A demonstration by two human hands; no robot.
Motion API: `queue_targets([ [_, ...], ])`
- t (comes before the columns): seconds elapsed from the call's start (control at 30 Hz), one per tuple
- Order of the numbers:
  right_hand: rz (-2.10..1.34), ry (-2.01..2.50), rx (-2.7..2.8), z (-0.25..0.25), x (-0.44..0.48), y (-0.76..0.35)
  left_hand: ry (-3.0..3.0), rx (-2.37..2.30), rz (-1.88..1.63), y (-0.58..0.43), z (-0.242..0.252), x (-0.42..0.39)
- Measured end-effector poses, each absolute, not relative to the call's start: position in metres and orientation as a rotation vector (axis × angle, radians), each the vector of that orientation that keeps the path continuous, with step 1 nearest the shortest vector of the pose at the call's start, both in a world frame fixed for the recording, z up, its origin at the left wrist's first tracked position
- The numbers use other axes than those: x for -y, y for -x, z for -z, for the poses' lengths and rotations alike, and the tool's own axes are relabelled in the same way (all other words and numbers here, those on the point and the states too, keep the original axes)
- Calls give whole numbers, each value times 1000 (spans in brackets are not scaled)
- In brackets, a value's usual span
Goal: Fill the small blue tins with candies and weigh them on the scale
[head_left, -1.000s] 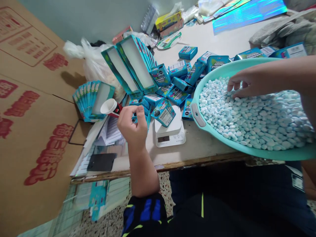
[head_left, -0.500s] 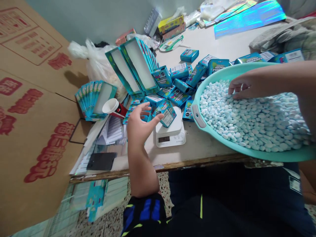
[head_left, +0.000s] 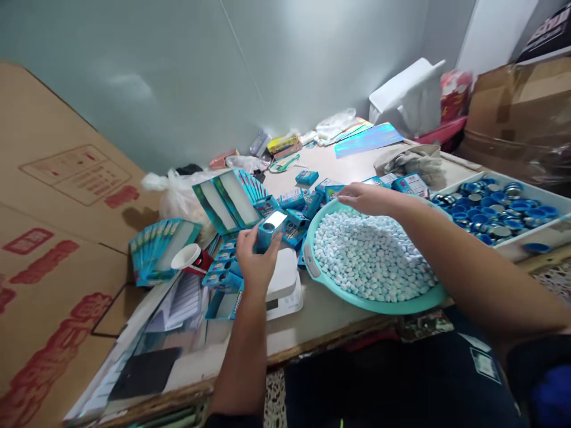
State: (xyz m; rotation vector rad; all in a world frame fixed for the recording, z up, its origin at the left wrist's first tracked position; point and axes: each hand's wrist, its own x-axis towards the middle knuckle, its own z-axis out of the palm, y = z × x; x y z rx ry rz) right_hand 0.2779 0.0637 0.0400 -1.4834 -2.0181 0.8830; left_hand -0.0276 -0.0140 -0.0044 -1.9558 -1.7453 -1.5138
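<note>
My left hand [head_left: 256, 258] is closed around a small blue box [head_left: 270, 229], raised over the left side of the white scale [head_left: 285, 285]. My right hand [head_left: 357, 197] is over the far rim of the turquoise basin [head_left: 319, 279], fingers stretched forward; whether anything is under them is hidden. Pale blue and white candies [head_left: 375, 255] fill the basin. More blue boxes [head_left: 292, 199] lie in a heap behind the scale. An open blue display box [head_left: 223, 303] with small boxes in it stands left of the scale.
A red paper cup [head_left: 191, 260], fanned blue cartons [head_left: 156, 249] and a black phone-like slab [head_left: 145, 373] are at the left. A large cardboard box [head_left: 53, 238] borders that side. At the right sits a white tray [head_left: 526, 241] of blue lids.
My left hand has taken the blue box up off the scale. My right hand has left the candies and moved to the far rim. The view has tilted up and shifted right.
</note>
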Motion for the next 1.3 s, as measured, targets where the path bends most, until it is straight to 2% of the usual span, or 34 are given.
queue_targets([
  [0.1,-1327,1305,1507,-39,-62,-266,2029,1318,1216,-13,-15,-3],
  [0.2,-1678,1060,1057,-33,-60,-252,2185,1090,955,-45,-23,-26],
  [0.33,-1810,832,871,-30,-59,-239,2259,990,849,-62,-22,-49],
  [0.47,-1827,847,875,-36,-62,-242,2277,1091,818,-65,-22,-54],
  [0.77,-1715,993,1107,-34,-63,-243,2228,1208,790,-66,-10,-47],
  [0.87,-1642,1135,1281,-31,-66,-247,2193,1292,897,-52,-7,-36],
  [0.93,-1466,1260,1556,-28,-67,-254,2199,1394,1023,-36,-6,-26],
  [1.07,-962,1385,2249,-21,-64,-267,2137,1757,1309,10,-1,-3],
  [1.2,-897,1411,2480,-20,-58,-271,2226,2306,1556,57,11,16],
  [1.3,-749,1416,2677,-19,-58,-273,2259,2538,1738,84,23,25],
])
